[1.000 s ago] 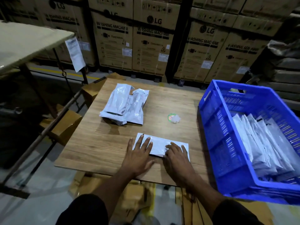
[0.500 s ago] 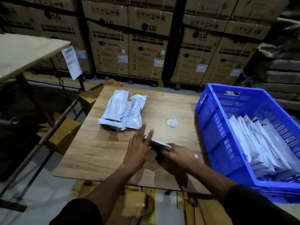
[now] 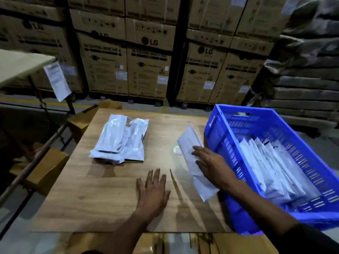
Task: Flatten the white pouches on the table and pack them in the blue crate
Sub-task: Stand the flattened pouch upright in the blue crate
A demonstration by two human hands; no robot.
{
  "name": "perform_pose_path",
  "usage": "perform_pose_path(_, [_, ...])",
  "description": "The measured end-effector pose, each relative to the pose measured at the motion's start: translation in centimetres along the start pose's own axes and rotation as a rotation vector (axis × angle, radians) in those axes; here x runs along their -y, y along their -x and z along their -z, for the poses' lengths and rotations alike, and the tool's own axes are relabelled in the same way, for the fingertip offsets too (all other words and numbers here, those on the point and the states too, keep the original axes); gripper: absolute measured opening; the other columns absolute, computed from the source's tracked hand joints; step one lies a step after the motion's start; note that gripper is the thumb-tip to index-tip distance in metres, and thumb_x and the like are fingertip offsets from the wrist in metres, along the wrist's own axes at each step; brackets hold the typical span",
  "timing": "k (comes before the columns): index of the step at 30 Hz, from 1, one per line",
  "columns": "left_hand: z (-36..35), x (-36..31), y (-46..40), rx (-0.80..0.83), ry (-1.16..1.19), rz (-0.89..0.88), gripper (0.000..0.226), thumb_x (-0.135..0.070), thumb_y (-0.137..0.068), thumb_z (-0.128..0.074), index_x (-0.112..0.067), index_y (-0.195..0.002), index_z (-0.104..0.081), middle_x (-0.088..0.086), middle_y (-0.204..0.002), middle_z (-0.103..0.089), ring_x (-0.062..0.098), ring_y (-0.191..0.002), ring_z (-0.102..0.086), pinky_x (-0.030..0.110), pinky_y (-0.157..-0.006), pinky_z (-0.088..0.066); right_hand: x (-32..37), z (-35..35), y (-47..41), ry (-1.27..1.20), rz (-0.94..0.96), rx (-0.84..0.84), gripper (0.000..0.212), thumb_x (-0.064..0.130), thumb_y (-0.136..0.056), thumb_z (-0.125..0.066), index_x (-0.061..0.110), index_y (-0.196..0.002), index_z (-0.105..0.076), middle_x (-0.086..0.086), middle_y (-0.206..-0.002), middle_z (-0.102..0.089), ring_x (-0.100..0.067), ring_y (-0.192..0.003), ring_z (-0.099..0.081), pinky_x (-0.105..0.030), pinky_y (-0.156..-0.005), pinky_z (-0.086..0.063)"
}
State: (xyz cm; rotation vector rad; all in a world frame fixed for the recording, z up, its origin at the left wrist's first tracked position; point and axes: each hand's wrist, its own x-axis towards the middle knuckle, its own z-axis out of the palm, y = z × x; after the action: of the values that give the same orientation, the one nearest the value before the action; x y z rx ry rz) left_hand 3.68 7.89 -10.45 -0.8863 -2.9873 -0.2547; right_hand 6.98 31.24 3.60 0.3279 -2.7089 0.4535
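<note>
My right hand (image 3: 211, 163) holds a flattened white pouch (image 3: 191, 143) lifted off the wooden table (image 3: 102, 189), tilted on edge just left of the blue crate (image 3: 218, 129). Several flat white pouches (image 3: 271, 167) stand in a row inside the crate. A small pile of puffy white pouches (image 3: 119, 139) lies at the table's far left. My left hand (image 3: 153, 191) hovers over the table's near middle with fingers spread, holding nothing.
A small round green and white object (image 3: 176, 149) lies on the table, partly hidden behind the held pouch. Stacked cardboard boxes (image 3: 150, 70) fill the background. Another table (image 3: 20, 63) stands at the left, with brown boxes (image 3: 45, 171) below it.
Both hands were pressing the pouch flat on the table. My right hand has since picked it up and carried it right toward the crate; my left hand let go and stayed over the table.
</note>
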Motion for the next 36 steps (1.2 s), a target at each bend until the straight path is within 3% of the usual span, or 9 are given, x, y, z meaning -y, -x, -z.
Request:
perform_pose_path(5, [7.2, -7.7, -7.2, -0.186, 0.096, -0.142, 0.057, -0.046, -0.092, -0.036, -0.019, -0.137, -0.055, 0.012, -0.155, -0.044, 0.035, -0.142, -0.041, 0.069, -0.104, -0.037, -2.6, 6.8, -1.1, -0.027, -0.011, -0.179, 0.036, -0.007, -0.081, -0.072, 0.006, -0.114, -0.070, -0.008, -0.124, -0.069, -0.022, -0.106, -0.068, -0.032, -0.090, -0.052])
perform_pose_path(10, [13.1, -17.3, -13.3, -0.274, 0.117, -0.329, 0.060, -0.048, -0.091, -0.029, -0.019, -0.138, -0.054, 0.011, -0.155, -0.042, 0.036, -0.145, -0.035, 0.069, -0.109, -0.032, -7.7, 14.6, -0.2, 0.064, -0.111, -0.268, 0.033, -0.007, -0.081, -0.071, 0.009, -0.110, -0.072, -0.007, -0.123, -0.070, -0.025, -0.099, -0.072, -0.039, -0.084, -0.057])
perform_pose_path(12, [14.2, -20.7, -14.9, -0.271, 0.118, -0.388, 0.056, -0.047, -0.094, -0.036, -0.017, -0.138, -0.054, 0.011, -0.157, -0.040, 0.036, -0.149, -0.030, 0.070, -0.113, -0.026, -9.9, 16.9, 0.8, 0.105, -0.148, -0.245, 0.030, -0.003, -0.081, -0.070, 0.011, -0.107, -0.072, -0.006, -0.121, -0.071, -0.027, -0.096, -0.073, -0.043, -0.083, -0.058])
perform_pose_path(15, [14.4, -26.0, -16.6, -0.195, 0.099, -0.465, 0.058, -0.044, -0.098, -0.052, -0.012, -0.146, -0.046, 0.013, -0.162, -0.030, 0.036, -0.153, -0.017, 0.065, -0.120, -0.009, -13.8, 19.6, 3.5, 0.234, -0.191, -0.161, 0.031, -0.002, -0.076, -0.070, 0.014, -0.103, -0.072, -0.006, -0.115, -0.073, -0.029, -0.091, -0.073, -0.044, -0.076, -0.059])
perform_pose_path(22, [10.4, -35.0, -17.8, 0.055, 0.062, -0.503, 0.070, -0.053, -0.103, -0.041, -0.010, -0.156, -0.028, 0.012, -0.169, -0.010, 0.032, -0.156, 0.003, 0.061, -0.119, 0.007, -18.8, 22.5, 9.8, 0.482, -0.342, 0.050, 0.042, -0.004, -0.068, -0.067, 0.008, -0.108, -0.071, -0.014, -0.109, -0.073, -0.039, -0.078, -0.071, -0.047, -0.060, -0.059])
perform_pose_path(27, [6.9, -38.6, -18.2, 0.170, 0.036, -0.531, 0.072, -0.056, -0.104, -0.031, -0.014, -0.160, -0.018, 0.009, -0.170, -0.002, 0.032, -0.155, 0.010, 0.062, -0.118, 0.011, -20.0, 23.5, 12.1, 0.580, -0.402, 0.233, 0.045, 0.006, -0.084, -0.053, 0.013, -0.128, -0.055, -0.007, -0.133, -0.059, -0.037, -0.103, -0.065, -0.048, -0.075, -0.056])
perform_pose_path(29, [5.8, -39.6, -18.4, 0.203, -0.005, -0.575, 0.071, -0.056, -0.105, -0.024, -0.016, -0.162, -0.008, 0.007, -0.170, 0.005, 0.033, -0.155, 0.013, 0.062, -0.119, 0.011, -20.1, 23.6, 12.4, 0.610, -0.417, 0.258, 0.047, 0.006, -0.088, -0.052, 0.017, -0.133, -0.049, -0.004, -0.137, -0.055, -0.036, -0.105, -0.064, -0.044, -0.075, -0.055])
perform_pose_path(33, [4.8, -41.1, -19.2, 0.236, -0.016, -0.658, 0.098, -0.077, -0.081, 0.015, -0.023, -0.162, 0.006, -0.001, -0.169, 0.018, 0.032, -0.154, 0.020, 0.065, -0.118, 0.012, -20.1, 23.3, 12.6, 0.618, -0.422, 0.281, 0.052, 0.007, -0.093, -0.052, 0.017, -0.142, -0.041, -0.004, -0.141, -0.052, -0.033, -0.104, -0.065, -0.040, -0.071, -0.053])
perform_pose_path(36, [4.1, -41.5, -19.9, 0.261, -0.067, -0.685, 0.083, -0.075, -0.093, -0.002, -0.029, -0.162, 0.007, -0.004, -0.168, 0.018, 0.034, -0.152, 0.024, 0.067, -0.117, 0.011, -20.3, 23.0, 12.7, 0.633, -0.414, 0.319, 0.051, 0.007, -0.094, -0.054, 0.015, -0.142, -0.039, -0.006, -0.142, -0.049, -0.033, -0.103, -0.065, -0.039, -0.068, -0.051])
